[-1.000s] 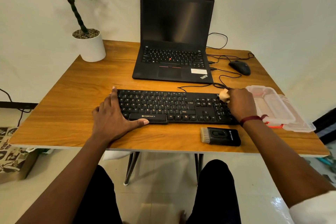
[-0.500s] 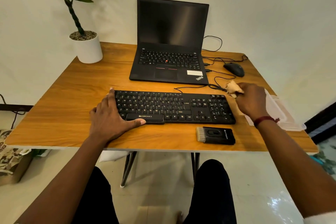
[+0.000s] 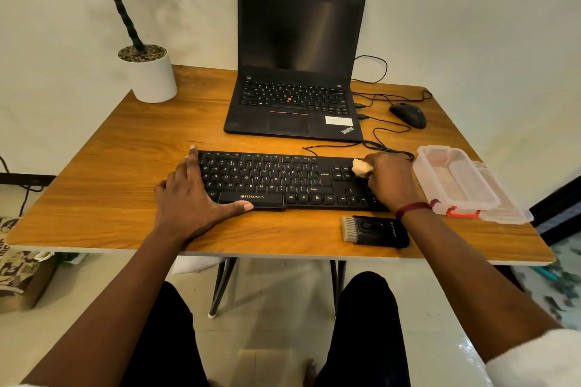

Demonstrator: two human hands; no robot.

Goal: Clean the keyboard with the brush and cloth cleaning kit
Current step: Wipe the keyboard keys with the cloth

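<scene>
Black keyboard (image 3: 283, 181) lay along the bench (image 3: 110, 185) front, steadied at its left end by the left hand (image 3: 191, 201) with fingers straight, apparently against sliding, while the right hand (image 3: 391, 181), fingers curled round the cloth (image 3: 361, 167), pressed it onto the right-hand keys; the brush (image 3: 375, 230) lay unheld just in front.

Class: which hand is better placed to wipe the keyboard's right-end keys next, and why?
Right. The right hand pinches the cloth over the keyboard's right end; the left hand rests flat at its left end.
</scene>
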